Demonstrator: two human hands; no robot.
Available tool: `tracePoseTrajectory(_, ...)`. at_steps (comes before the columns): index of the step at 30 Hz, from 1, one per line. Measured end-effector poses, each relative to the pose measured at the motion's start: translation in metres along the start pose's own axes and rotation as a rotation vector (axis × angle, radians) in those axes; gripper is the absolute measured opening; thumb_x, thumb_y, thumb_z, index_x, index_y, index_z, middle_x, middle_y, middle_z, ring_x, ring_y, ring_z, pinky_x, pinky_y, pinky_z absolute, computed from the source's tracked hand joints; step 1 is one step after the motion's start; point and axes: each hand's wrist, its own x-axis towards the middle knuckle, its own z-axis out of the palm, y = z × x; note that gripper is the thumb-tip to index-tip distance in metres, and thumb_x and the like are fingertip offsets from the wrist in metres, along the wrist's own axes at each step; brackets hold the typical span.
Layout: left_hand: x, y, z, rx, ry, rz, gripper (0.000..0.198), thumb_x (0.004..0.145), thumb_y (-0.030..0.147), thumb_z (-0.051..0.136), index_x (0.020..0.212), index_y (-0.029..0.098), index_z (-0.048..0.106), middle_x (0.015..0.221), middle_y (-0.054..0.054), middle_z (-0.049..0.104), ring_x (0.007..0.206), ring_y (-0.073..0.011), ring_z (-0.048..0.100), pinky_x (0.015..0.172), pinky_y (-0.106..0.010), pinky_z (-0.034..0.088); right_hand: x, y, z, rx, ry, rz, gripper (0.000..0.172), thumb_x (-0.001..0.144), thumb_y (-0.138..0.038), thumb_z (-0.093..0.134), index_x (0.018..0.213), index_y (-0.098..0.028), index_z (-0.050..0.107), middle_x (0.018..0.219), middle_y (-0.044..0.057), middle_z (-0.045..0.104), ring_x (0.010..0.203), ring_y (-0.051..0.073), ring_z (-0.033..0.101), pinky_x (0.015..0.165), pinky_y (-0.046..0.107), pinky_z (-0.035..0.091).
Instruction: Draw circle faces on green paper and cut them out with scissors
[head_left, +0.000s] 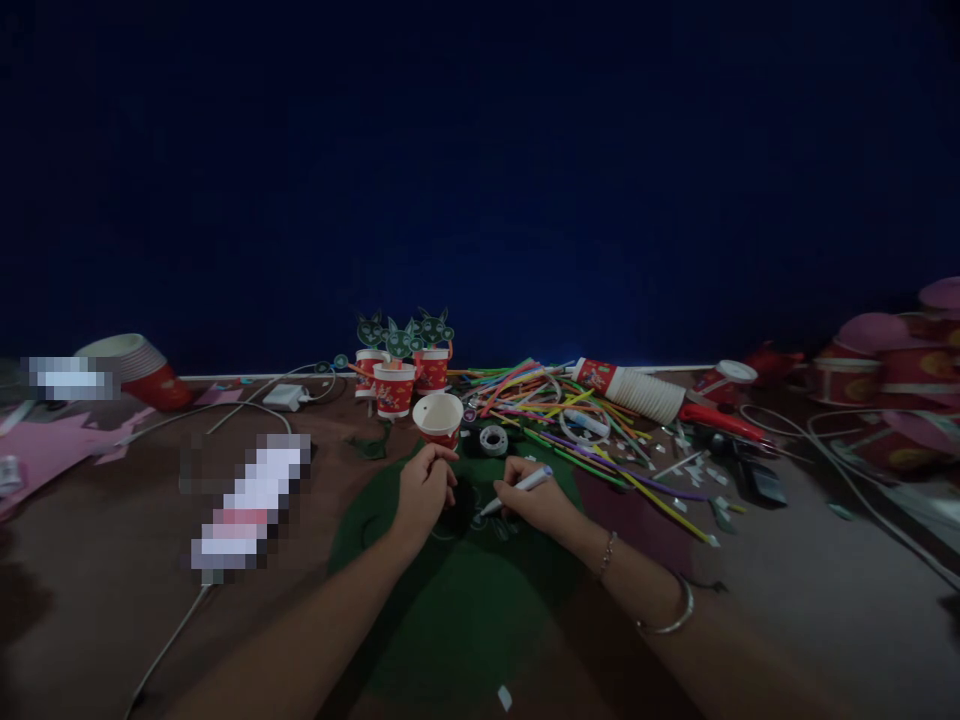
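A dark green paper sheet (pixel 457 610) lies on the floor in front of me. My right hand (pixel 534 503) is closed around a white marker pen (pixel 517 490), with its tip down on the green sheet. My left hand (pixel 424 490) rests on the sheet beside it with fingers curled, pressing the paper down. An upright red paper cup (pixel 439 418) stands just beyond my left hand.
Behind stand three red cups topped with green cat cut-outs (pixel 401 365). A heap of coloured straws (pixel 547 405), a tape roll (pixel 493 439), a lying stack of cups (pixel 637 390) and red scissors (pixel 720 420) lie right. Cables and a charger (pixel 285 397) lie left.
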Motion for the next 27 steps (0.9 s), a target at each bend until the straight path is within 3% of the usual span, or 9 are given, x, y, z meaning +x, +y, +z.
tracePoseTrajectory(5,0.0,-0.002,-0.001,-0.023,0.032,0.053,0.014,0.07,0.022,0.042,0.074,0.018,0.055,0.05,0.008,0.05,0.03,-0.0061,0.044,0.03,-0.016,0.03,0.001,-0.003,-0.001,0.111,0.062,0.104,0.016,0.063,-0.022,0.052,0.053,-0.021,0.04,0.034,-0.007,0.049,0.032,0.009,0.047,0.033,0.015,0.029)
tracePoseTrajectory(10,0.001,-0.004,0.0,-0.035,0.001,0.007,0.015,0.07,0.021,0.042,0.075,0.018,0.055,0.049,0.008,0.05,0.03,-0.0071,0.045,0.03,-0.017,0.031,-0.001,-0.007,-0.002,0.128,0.153,0.21,0.016,0.064,-0.02,0.05,0.052,-0.021,0.038,0.03,-0.007,0.048,0.028,0.008,0.041,0.032,0.015,0.023)
tracePoseTrajectory(13,0.001,-0.001,0.001,-0.03,0.007,-0.007,0.014,0.068,0.02,0.042,0.072,0.018,0.055,0.047,0.008,0.05,0.032,-0.0079,0.045,0.032,-0.017,0.032,-0.004,-0.009,0.0,0.121,0.233,0.071,0.019,0.068,-0.026,0.053,0.055,-0.021,0.041,0.035,-0.005,0.051,0.033,0.009,0.044,0.035,0.017,0.028)
tracePoseTrajectory(16,0.0,0.001,0.002,-0.02,0.015,-0.003,0.014,0.066,0.019,0.042,0.07,0.018,0.056,0.047,0.007,0.051,0.033,-0.0082,0.045,0.033,-0.017,0.033,-0.005,-0.009,0.003,0.084,0.202,-0.061,0.02,0.069,-0.031,0.058,0.058,-0.021,0.044,0.043,-0.004,0.055,0.042,0.012,0.051,0.042,0.02,0.035)
tracePoseTrajectory(20,0.0,0.002,0.003,-0.025,0.007,-0.014,0.014,0.066,0.019,0.041,0.071,0.018,0.055,0.046,0.007,0.05,0.031,-0.0078,0.044,0.03,-0.016,0.029,0.0,-0.002,0.005,-0.011,0.136,-0.056,0.023,0.068,-0.031,0.06,0.056,-0.022,0.044,0.046,-0.003,0.056,0.044,0.013,0.052,0.043,0.022,0.036)
tracePoseTrajectory(27,0.001,-0.001,0.003,-0.027,-0.006,-0.015,0.015,0.066,0.021,0.041,0.073,0.018,0.054,0.046,0.008,0.049,0.029,-0.0072,0.044,0.029,-0.015,0.027,0.001,0.003,0.002,-0.061,0.158,-0.066,0.022,0.071,-0.03,0.057,0.056,-0.022,0.044,0.046,-0.002,0.057,0.045,0.013,0.052,0.045,0.022,0.037)
